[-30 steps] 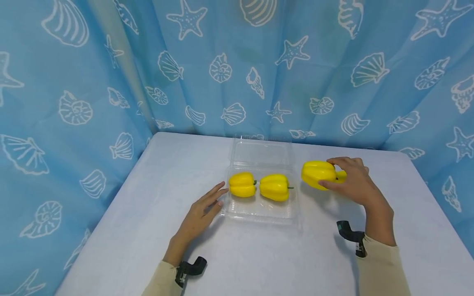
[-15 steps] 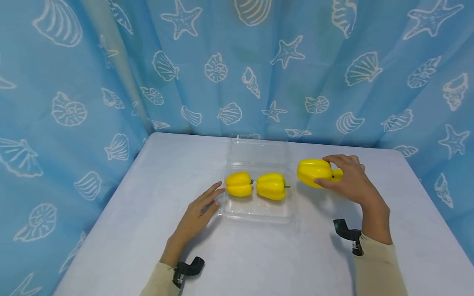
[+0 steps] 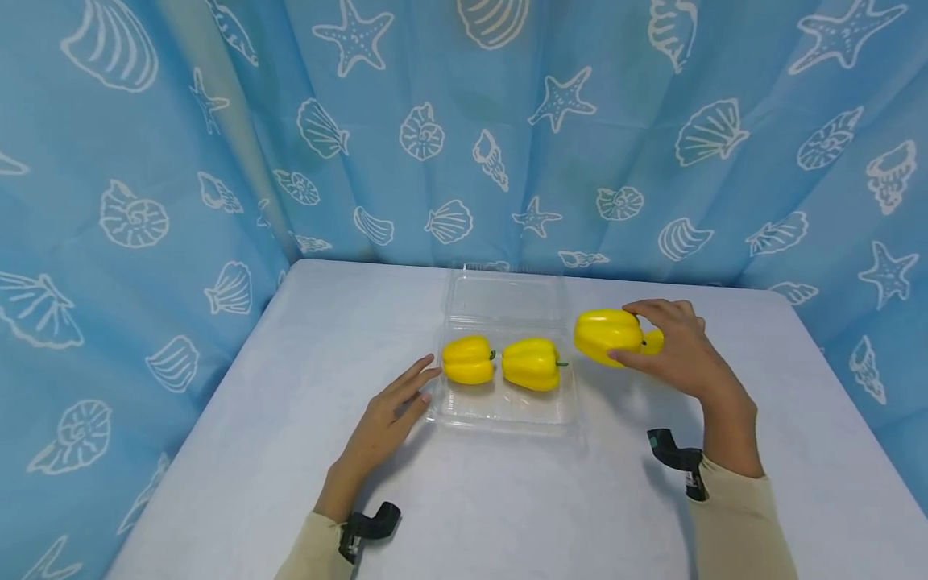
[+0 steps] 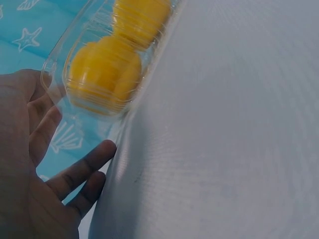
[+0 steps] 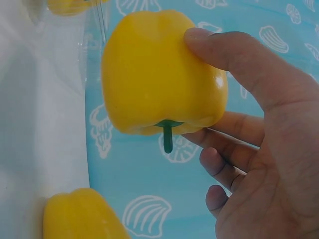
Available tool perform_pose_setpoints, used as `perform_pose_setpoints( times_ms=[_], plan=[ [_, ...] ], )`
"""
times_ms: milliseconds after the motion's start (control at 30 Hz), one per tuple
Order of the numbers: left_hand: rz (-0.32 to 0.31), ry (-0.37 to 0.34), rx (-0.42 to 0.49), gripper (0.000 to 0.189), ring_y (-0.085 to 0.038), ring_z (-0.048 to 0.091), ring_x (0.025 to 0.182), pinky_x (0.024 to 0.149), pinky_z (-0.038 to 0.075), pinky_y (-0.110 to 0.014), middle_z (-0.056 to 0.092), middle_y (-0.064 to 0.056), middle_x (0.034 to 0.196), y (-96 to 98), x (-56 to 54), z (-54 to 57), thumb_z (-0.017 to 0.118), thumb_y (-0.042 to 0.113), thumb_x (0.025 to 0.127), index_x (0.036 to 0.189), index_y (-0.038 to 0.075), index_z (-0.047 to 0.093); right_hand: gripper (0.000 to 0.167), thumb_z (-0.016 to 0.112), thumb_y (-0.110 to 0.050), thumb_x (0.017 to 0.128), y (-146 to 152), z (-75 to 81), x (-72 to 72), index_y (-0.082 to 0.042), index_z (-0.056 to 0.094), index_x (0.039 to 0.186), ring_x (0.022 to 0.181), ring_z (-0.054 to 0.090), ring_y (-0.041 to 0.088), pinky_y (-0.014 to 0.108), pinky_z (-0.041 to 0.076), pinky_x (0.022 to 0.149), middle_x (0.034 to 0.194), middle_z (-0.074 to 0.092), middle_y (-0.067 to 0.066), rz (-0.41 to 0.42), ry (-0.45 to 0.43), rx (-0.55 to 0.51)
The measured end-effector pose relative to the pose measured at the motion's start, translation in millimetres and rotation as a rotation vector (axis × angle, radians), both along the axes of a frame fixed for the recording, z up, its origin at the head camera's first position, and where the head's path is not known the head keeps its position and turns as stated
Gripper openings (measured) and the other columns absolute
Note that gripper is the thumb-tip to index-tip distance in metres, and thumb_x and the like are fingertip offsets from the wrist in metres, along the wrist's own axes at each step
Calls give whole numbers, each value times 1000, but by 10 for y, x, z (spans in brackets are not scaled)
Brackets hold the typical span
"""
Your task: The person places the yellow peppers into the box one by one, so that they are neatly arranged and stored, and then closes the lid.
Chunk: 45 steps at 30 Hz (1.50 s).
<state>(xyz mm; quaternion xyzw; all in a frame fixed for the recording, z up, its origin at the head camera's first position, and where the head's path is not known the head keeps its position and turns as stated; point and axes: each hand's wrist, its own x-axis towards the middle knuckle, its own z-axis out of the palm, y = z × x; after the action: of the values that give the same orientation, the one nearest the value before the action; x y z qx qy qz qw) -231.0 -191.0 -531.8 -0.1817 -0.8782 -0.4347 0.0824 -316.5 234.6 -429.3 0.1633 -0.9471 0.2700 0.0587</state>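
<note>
**Right hand has the pepper, box just to its left**

Held pepper (image 3: 607, 334) sits in the right hand (image 3: 677, 346), pinched between thumb and fingers, up off the surface (image 3: 464, 507) judging by its shadow. It lies left of the palm, between that hand and the clear box (image 3: 518, 411). Long axis runs roughly left-right, blunt end toward the box, green stem (image 5: 168, 138) back toward the palm. Near the box's right wall; contact, can't tell.

Box: two peppers inside side by side, left one (image 3: 467, 360) and right one (image 3: 531, 364), stems also pointing right. Right one is nearest the held pepper. Lid (image 3: 507, 296) lies back on the far side.

Left hand (image 3: 384, 419) is at the box's left wall, fingers extended, grasping nothing. Right hand is nearer the spare pepper (image 5: 82, 216), partly hidden behind it in the head view.
</note>
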Motion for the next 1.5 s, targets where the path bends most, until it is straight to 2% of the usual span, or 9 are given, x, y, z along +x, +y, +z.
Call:
perform_pose_setpoints(
  times_ms=[333, 633, 967, 1267, 1500],
  plan=[
    [-12, 20, 1, 43, -19, 34, 145, 114, 33, -52, 33, 10, 160, 25, -9, -23, 54, 24, 105, 148, 26, 51, 74, 84, -44, 79, -30, 34, 36, -6, 56, 137, 121, 33, 38, 54, 29, 84, 141, 49, 17, 12, 7, 5],
    [9, 7, 0, 43, -14, 33, 145, 115, 33, -50, 34, 14, 159, 27, 2, 23, 56, 25, 104, 147, 30, 52, 71, 84, -41, 79, -96, 84, 81, -9, 57, 137, 124, 33, 36, 52, 30, 86, 141, 50, 15, 27, 12, -18],
    [7, 8, -14, 43, -20, 34, 145, 114, 33, -54, 34, 11, 159, 18, 11, 23, 55, 24, 105, 148, 26, 52, 69, 86, -40, 79, -206, 84, 117, -12, 59, 136, 125, 35, 37, 61, 30, 94, 142, 50, 14, 100, 38, -56],
    [19, -16, -26, 43, -18, 33, 145, 115, 32, -53, 33, 14, 159, 0, 5, 19, 55, 25, 105, 147, 24, 53, 69, 87, -37, 78, -257, 79, 152, -11, 59, 136, 124, 36, 37, 63, 31, 96, 141, 51, 14, 122, 60, -60],
    [0, -9, -8, 43, -18, 32, 146, 115, 31, -52, 32, 13, 160, 1, 1, 4, 52, 32, 106, 148, 23, 51, 69, 87, -37, 78, -365, 102, 152, -17, 59, 137, 123, 37, 31, 63, 35, 98, 141, 51, 8, 145, 12, -82]
  ],
)
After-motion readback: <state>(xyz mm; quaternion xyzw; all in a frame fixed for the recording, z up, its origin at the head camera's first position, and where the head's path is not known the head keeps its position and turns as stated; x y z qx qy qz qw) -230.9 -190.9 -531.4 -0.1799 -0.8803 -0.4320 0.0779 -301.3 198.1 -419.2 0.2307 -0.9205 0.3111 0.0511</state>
